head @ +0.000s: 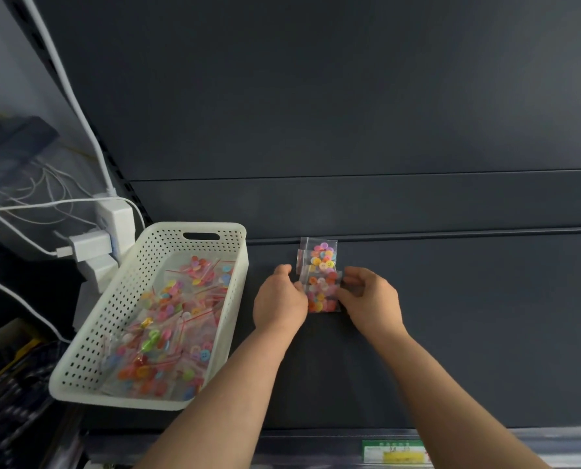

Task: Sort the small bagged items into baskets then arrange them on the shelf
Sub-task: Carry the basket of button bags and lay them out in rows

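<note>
At the front of the shelf (451,350), a green-and-yellow label (395,451) is unreadable.

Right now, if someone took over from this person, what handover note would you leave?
Left hand and right hand each pinch a side of a clear bag of coloured buttons on the dark shelf.
A second button bag lies just behind it, nearer the back panel.
The white perforated plastic basket stands to their left, holding more button bags.
Done: two bags out on the shelf.
Left: lay out the basketful.
</note>
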### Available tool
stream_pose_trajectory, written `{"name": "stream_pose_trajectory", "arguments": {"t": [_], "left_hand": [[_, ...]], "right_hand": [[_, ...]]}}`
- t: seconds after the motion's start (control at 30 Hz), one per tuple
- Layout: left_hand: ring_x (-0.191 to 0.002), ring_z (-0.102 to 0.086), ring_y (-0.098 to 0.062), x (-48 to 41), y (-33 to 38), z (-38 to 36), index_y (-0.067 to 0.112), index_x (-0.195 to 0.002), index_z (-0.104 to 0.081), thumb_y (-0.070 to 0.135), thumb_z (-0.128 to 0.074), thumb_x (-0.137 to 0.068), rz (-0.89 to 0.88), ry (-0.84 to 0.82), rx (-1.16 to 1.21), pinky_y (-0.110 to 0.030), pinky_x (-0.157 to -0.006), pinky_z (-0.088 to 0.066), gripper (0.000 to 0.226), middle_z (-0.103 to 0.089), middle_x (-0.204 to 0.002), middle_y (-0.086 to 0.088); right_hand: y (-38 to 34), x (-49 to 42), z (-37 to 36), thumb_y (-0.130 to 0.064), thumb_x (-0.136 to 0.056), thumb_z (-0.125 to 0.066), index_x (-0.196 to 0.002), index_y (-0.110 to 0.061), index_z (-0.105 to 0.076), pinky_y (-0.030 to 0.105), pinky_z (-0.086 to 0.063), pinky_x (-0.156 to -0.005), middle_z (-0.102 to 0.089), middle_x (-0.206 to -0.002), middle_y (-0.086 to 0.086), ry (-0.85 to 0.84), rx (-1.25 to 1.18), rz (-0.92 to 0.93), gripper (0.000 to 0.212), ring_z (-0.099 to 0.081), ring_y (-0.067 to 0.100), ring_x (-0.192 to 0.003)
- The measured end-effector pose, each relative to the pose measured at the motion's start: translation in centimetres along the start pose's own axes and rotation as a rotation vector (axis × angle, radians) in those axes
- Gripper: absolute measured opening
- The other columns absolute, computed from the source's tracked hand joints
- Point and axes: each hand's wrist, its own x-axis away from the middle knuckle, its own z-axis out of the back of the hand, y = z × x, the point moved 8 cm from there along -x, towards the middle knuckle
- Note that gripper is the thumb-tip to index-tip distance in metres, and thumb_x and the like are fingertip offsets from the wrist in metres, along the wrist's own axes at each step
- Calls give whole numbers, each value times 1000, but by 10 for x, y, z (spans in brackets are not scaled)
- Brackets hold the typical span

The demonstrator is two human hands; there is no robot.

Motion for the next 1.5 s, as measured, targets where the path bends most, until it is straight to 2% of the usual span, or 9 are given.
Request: {"name": "stream_pose_trajectory", "arguments": {"t": [0.1, 0.37, 0.5, 0.67, 0.87, 0.97, 1.13, 1.3, 1.5], "left_hand": [[-112, -61, -19, -4, 5, -3, 23, -143, -46, 20, -46, -101, -18, -40, -46, -27, -73, -48, 42, -61, -132, -1], [-107, -63, -19, -2, 8, -4, 25, -139, -50, 21, -47, -101, -48, -66, -36, -30, -76, -54, 39, -63, -127, 0], [-102, -64, -17, -3, -1, -6, 19, -142, -42, 32, -57, -97, 3, -119, 5, -28, -72, -51, 49, -65, -117, 0], [-100, -64, -14, 3, -13, -7, 18, -143, -41, 38, -70, -88, 4, -148, 18, -34, -82, -54, 65, -68, -105, 6], [-89, -65, -13, 2, -7, -1, 21, -137, -45, 33, -66, -92, -44, -36, -40, -32, -70, -56, 51, -66, -98, 7], [-91, -66, -14, 3, -7, 0, 24, -134, -51, 35, -63, -94, -56, -23, -41, -33, -71, -57, 43, -67, -102, 6], [-94, -66, -16, 4, -3, 0, 27, -127, -59, 36, -61, -95, -56, -17, -65, -30, -66, -52, 33, -69, -108, 5], [-94, -66, -14, 3, 1, 0, 26, -129, -56, 38, -61, -95, -23, -37, -64, -27, -59, -45, 37, -68, -109, 6], [-100, -65, -16, 13, 14, 17, 19, -128, -55, 27, -58, -96, -108, -67, -33, -29, -75, -53, 33, -67, -112, 2]], "right_hand": [[-4, 2, -2, -17, -87, -66, -123, -16, -62, 5, -35, -62, -67, -112, -4, 9, 31, 11, 37, -54, 2, -86], [-10, -3, -6, -18, -90, -60, -122, -25, -63, 24, -51, -69, -69, -111, -9, 8, 132, 27, 33, -60, 5, -85], [-10, 0, -2, -17, -90, -62, -122, -22, -63, 21, -46, -68, -68, -111, -7, 16, 120, 26, 33, -57, 5, -83], [-3, 5, 2, -23, -87, -68, -119, -19, -63, 16, -42, -66, -68, -107, -6, 26, 74, 3, 33, -55, 0, -73], [-5, 7, -6, -20, -85, -70, -113, -19, -66, 10, -43, -63, -69, -100, -9, 37, 1, 14, 29, -60, -2, -76], [-5, 6, -8, -22, -84, -71, -114, -20, -66, 13, -45, -66, -67, -96, -11, 46, 21, 19, 31, -61, 0, -78], [-5, 2, -12, -23, -88, -64, -119, -24, -63, 23, -51, -70, -70, -106, -7, 60, 119, 19, 31, -63, 6, -84], [-6, -4, -11, -22, -88, -63, -119, -24, -64, 20, -46, -66, -70, -108, -7, 53, 129, 9, 30, -64, 8, -88], [-18, 4, 1, -25, -88, -62, -122, -27, -61, 25, -46, -66, -63, -115, -6, 90, 265, 58, 34, -62, 12, -92]]}}
